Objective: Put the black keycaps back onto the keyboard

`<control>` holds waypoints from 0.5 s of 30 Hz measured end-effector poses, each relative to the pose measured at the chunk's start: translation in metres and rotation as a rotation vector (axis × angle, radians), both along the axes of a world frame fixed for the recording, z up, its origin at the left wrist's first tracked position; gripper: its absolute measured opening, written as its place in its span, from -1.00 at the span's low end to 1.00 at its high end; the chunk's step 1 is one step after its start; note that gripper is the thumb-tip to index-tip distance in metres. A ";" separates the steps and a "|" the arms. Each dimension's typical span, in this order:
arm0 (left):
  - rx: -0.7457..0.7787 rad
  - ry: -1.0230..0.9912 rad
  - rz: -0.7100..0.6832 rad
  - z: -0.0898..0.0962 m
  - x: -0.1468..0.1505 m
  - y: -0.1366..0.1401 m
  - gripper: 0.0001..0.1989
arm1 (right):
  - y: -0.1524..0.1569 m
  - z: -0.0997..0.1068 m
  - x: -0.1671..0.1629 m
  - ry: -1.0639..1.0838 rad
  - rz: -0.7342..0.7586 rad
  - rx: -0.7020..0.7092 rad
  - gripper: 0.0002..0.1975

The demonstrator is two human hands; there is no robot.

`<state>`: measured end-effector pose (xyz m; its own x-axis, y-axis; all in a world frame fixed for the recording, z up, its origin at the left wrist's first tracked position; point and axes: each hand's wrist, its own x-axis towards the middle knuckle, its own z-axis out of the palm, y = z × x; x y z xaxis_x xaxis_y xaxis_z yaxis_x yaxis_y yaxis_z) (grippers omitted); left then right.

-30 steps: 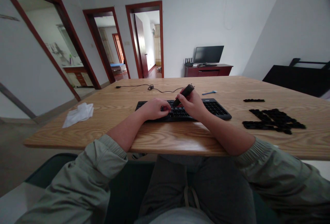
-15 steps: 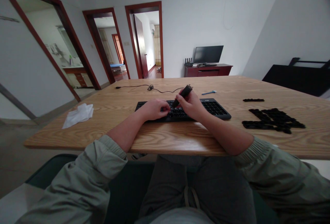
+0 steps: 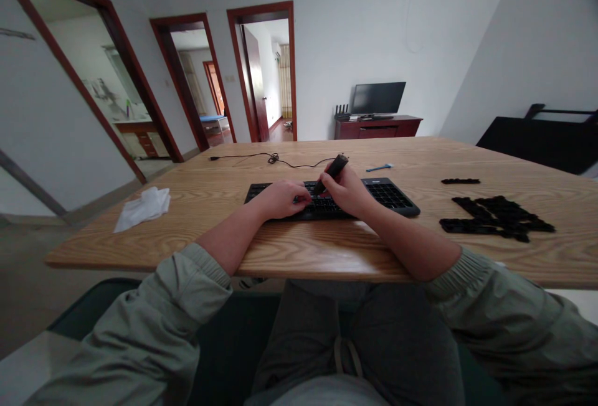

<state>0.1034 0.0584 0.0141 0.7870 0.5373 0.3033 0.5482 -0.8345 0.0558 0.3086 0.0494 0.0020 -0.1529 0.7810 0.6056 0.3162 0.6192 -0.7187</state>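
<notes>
From my end, through the head camera, I have the black keyboard (image 3: 393, 196) directly under both hands, lying lengthwise across the wooden table (image 3: 327, 253) a little in from the near edge. My right hand (image 3: 344, 189) is closed around a dark, stubby tool (image 3: 334, 170), which leans with its upper end away to the right and its lower end down toward the middle of the keys. I cannot tell whether that lower end touches them. My left hand (image 3: 286, 198) is over the keyboard's left half, fingers curled and tips just beside the tool's lower end; whether they pinch anything, I cannot tell.

The two hands themselves stand in my way, covering much of the keyboard's left and middle; its right end shows clearly. Behind it, a thin black cable (image 3: 306, 167) runs left across the table, with a knot partway. A small blue brush (image 3: 379, 168) lies just beyond the keyboard's far edge. Well to the right I see a cluster of black pieces (image 3: 507, 216) and, behind it, a short black strip (image 3: 460, 180). A crumpled white cloth (image 3: 144, 208) lies far left.
</notes>
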 end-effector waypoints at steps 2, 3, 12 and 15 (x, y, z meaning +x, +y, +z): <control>0.005 -0.001 -0.002 0.000 0.000 0.000 -0.80 | 0.001 -0.001 0.000 0.018 0.008 -0.026 -0.82; 0.007 -0.003 -0.003 -0.001 0.000 0.000 -0.81 | 0.002 -0.002 0.000 0.037 0.018 -0.046 -0.82; 0.028 0.000 0.012 -0.001 0.001 0.001 -0.80 | 0.002 -0.001 0.000 0.107 0.012 -0.168 -0.71; 0.019 -0.004 0.001 0.001 0.001 -0.001 -0.80 | 0.000 -0.001 0.002 0.029 -0.013 -0.074 -0.73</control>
<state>0.1043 0.0576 0.0148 0.7850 0.5326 0.3163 0.5491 -0.8347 0.0425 0.3108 0.0499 0.0010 -0.1259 0.8254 0.5503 0.3023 0.5602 -0.7712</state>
